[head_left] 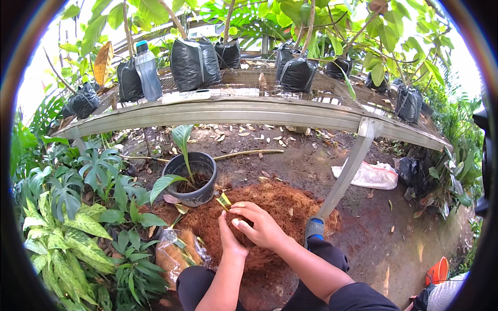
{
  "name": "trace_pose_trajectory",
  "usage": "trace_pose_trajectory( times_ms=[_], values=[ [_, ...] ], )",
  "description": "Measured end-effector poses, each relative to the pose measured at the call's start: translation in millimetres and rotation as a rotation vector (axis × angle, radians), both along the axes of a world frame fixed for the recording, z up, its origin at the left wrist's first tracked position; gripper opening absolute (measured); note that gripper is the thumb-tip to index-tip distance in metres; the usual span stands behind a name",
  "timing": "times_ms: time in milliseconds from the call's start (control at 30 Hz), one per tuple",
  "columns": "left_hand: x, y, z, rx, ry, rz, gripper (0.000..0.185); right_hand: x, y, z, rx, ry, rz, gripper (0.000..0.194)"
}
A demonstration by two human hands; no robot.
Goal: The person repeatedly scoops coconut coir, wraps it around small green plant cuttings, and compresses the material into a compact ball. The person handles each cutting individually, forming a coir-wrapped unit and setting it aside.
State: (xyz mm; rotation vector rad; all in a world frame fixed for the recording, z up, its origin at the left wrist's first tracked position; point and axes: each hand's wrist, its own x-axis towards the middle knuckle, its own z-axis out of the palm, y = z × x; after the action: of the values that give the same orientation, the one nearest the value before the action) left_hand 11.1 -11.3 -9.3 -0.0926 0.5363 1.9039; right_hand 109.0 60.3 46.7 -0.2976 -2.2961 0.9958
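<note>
Both hands are cupped around a dark brown clump (242,235), perhaps soil or fibre around the base of a small plant, mostly hidden by my fingers. A short yellow-and-green leaf piece (223,201) sticks up from the far side of my hands. My left hand (231,236) supports the clump from the left, and my right hand (257,224) lies over its top and right side. Below them spreads a heap of reddish-brown coir-like fibre (280,198). Just beyond the heap, to the left, stands a black plastic pot (208,171) with a broad-leaved green plant (181,142).
A clear plastic bag (173,256) with brown fibre lies left of my knees. Ahead runs a raised mesh bench (249,112) with black bagged plants (194,64) and a water bottle (148,76). Its slanted leg (346,175) meets the ground by my sandalled foot (314,229). Leafy plants (66,245) crowd the left.
</note>
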Motion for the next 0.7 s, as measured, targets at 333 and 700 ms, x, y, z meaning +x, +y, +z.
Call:
trace_pose_trajectory(
  times_ms=[333, 700],
  values=[
    [1.0, 2.5, -7.7, -0.112, 0.011, 0.084, 0.048, -4.2, 0.5, -0.2, -0.041, -0.050, 0.028, 0.039],
    [2.7, -2.4, 4.8, -0.049, -0.015, 0.024, 0.051, -4.5, -5.4, -2.2, 0.000, 0.056, -0.055, 0.037]
  ],
)
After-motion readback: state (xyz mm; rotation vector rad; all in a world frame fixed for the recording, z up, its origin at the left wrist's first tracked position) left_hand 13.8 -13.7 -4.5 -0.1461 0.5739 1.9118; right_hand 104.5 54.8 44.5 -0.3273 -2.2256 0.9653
